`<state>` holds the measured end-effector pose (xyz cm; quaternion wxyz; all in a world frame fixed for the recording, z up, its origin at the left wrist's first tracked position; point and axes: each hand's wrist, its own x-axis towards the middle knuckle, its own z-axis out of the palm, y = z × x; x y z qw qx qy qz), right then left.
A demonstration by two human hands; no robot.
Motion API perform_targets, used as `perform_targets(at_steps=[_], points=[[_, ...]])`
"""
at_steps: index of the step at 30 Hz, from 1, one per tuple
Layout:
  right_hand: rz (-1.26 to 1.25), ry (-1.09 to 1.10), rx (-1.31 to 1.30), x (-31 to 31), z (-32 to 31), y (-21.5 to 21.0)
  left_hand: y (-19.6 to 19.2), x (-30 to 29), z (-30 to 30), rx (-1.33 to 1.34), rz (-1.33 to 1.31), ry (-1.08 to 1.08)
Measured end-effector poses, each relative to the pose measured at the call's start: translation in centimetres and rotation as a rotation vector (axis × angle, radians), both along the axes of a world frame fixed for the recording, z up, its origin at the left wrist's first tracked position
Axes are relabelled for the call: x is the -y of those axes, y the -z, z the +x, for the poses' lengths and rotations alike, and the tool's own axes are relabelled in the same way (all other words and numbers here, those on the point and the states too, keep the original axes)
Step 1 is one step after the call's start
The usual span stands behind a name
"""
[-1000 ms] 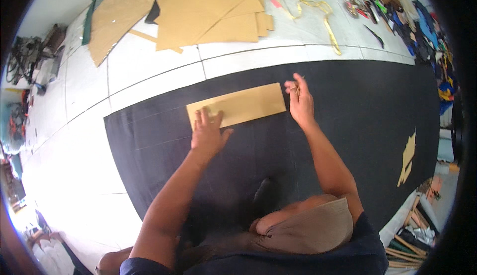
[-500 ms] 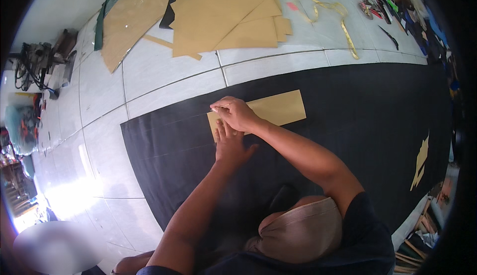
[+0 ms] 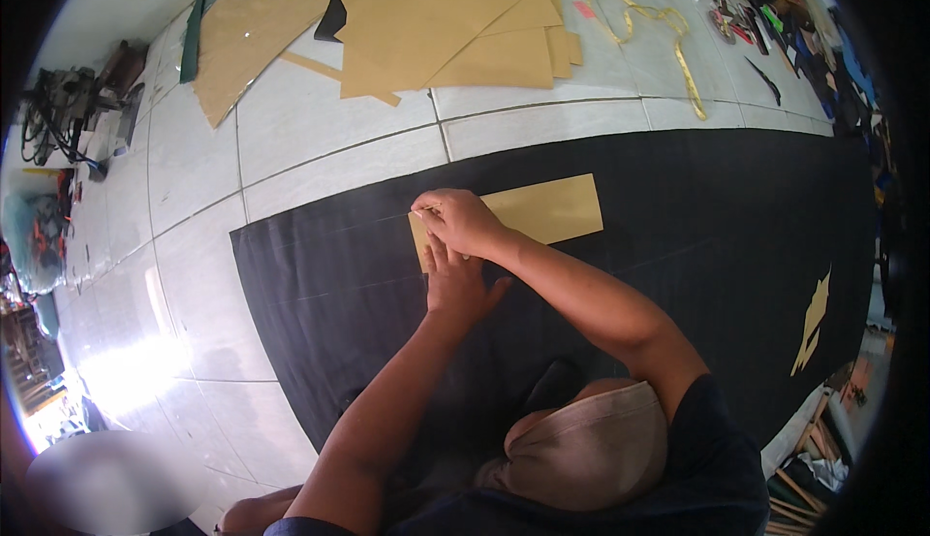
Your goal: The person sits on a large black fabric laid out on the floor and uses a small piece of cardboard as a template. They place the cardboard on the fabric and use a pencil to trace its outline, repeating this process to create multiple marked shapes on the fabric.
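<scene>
A tan rectangular card strip (image 3: pixel 552 208) lies on a large black sheet of material (image 3: pixel 697 274), which is spread over the floor. Flat on the strip's left end rest the fingers of my left hand (image 3: pixel 457 284), with the thumb stretched out to the right on the black sheet. Crossing above it, my right hand (image 3: pixel 457 221) is closed in a pinch at the strip's upper left corner. A small pale tip shows between its fingers; the rest of what it holds is hidden. Thin pale lines run across the black sheet left of the strip and to its right.
Tan card sheets (image 3: pixel 446 42) are piled on the white tiles beyond the black sheet. A yellow measuring tape (image 3: pixel 690 76) and scattered tools (image 3: pixel 746 27) lie at the far right. Narrow tan scraps (image 3: pixel 812 323) sit on the sheet's right side. A machine (image 3: pixel 73 114) stands far left.
The view has shifted slightly. Both hands keep nearly the same place on the card strip, the right one still pinching at its upper left corner.
</scene>
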<state>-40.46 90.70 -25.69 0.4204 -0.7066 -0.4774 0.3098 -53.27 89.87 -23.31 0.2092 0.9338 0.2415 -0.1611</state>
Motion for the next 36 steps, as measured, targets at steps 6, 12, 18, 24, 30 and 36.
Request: perform_targets(at_steps=[6, 12, 18, 24, 30, 36], points=[[-0.007, 0.098, 0.171, 3.9, 3.3, 0.1, -1.3, 0.0, 0.9, -0.132, -0.020, -0.029], [-0.094, 0.294, 0.095, 8.6, 6.3, -0.2, -1.3, 0.2, 1.9, -0.156, 0.029, -0.038], [-0.134, 0.263, 0.094, 7.8, 5.7, -0.5, -0.3, 0.7, 3.1, -0.190, 0.138, -0.035], [-0.075, 0.329, 0.079, 9.9, 7.7, 0.4, 0.4, 0.6, 3.3, -0.223, 0.129, -0.084], [-0.174, 0.526, 0.161, 14.7, 12.6, 0.0, -0.5, 0.6, 3.5, -0.188, 0.179, -0.004], [-0.169, 0.514, 0.160, 14.8, 12.3, 0.6, 0.2, -0.4, 5.2, -0.314, 0.284, 0.198]])
